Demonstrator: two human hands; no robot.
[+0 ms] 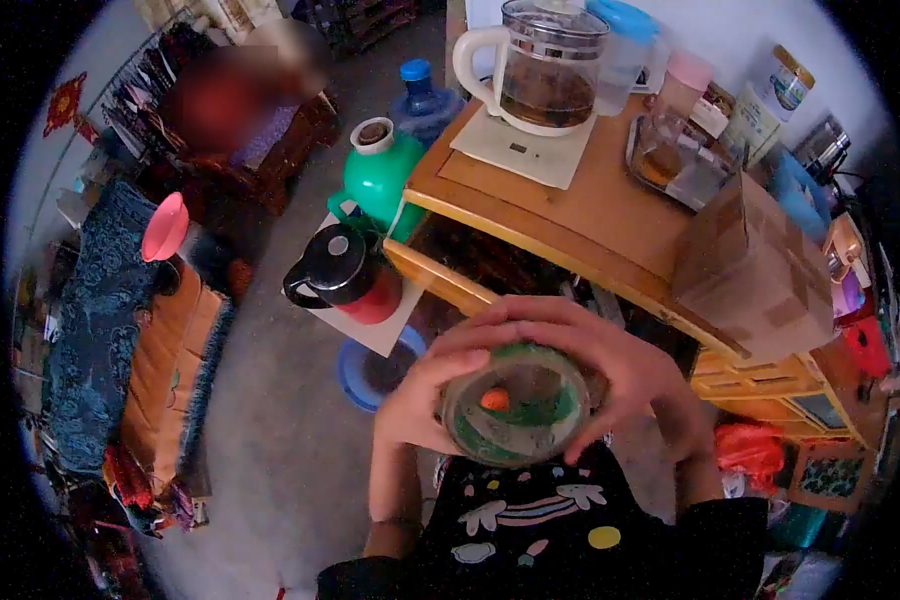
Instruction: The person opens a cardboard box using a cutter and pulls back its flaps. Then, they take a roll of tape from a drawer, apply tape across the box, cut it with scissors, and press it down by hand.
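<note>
Both hands hold a round glass vessel (517, 405) with a green tint in front of my body. My left hand (425, 395) wraps round its left side, fingers over the far edge. Round the right side curls my right hand (630, 365). A small orange-red spot shows in the middle of the glass; whether it lies inside or behind cannot be told. Just beyond my hands is an open drawer (440, 278) of the wooden cabinet (610, 225). Its contents are dark and partly hidden.
On the cabinet stand a glass kettle (548, 75), a metal tray (635, 160) and a cardboard box (755, 270). Floor items at left include a green flask (382, 180), a black-and-red jug (345, 275) and a blue basin (355, 378). A person (225, 100) sits at the upper left.
</note>
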